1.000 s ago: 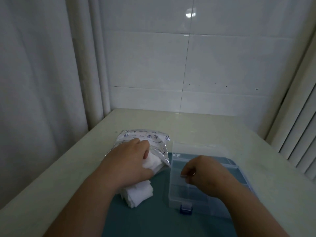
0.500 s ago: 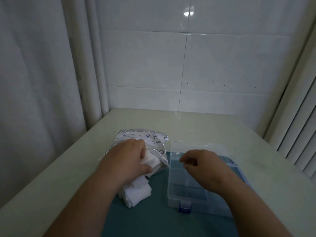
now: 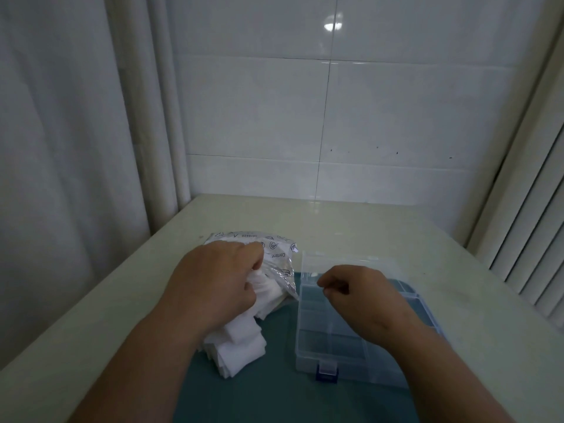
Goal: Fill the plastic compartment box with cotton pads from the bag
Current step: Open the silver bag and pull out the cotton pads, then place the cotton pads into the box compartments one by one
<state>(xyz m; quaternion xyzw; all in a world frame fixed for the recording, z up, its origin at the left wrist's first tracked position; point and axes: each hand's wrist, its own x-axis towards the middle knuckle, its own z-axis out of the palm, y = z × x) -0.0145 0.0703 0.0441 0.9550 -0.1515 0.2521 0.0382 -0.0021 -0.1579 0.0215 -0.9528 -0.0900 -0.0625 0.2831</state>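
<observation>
A crinkly printed bag (image 3: 278, 255) lies on the table, its mouth toward me. White cotton pads (image 3: 241, 346) spill from it in a loose stack onto the mat. My left hand (image 3: 218, 283) grips a bunch of pads at the bag's mouth, thumb over the white pads. To the right stands the clear plastic compartment box (image 3: 300, 319), its lid (image 3: 351, 260) tilted back; the compartments I can see hold nothing. My right hand (image 3: 357, 296) hovers over the box's back half with fingers curled and thumb against forefinger, nothing visible between them.
Box and pads sit on a teal mat (image 3: 259, 392) on a pale table (image 3: 335, 224). A blue latch (image 3: 326, 372) marks the box's near edge. A curtain (image 3: 61, 148) hangs at the left, tiled wall behind, slatted blinds (image 3: 534, 239) at the right.
My right hand has risen and drifted left and back over the box, toward the bag. My left hand has stayed on the pads at the bag's mouth.
</observation>
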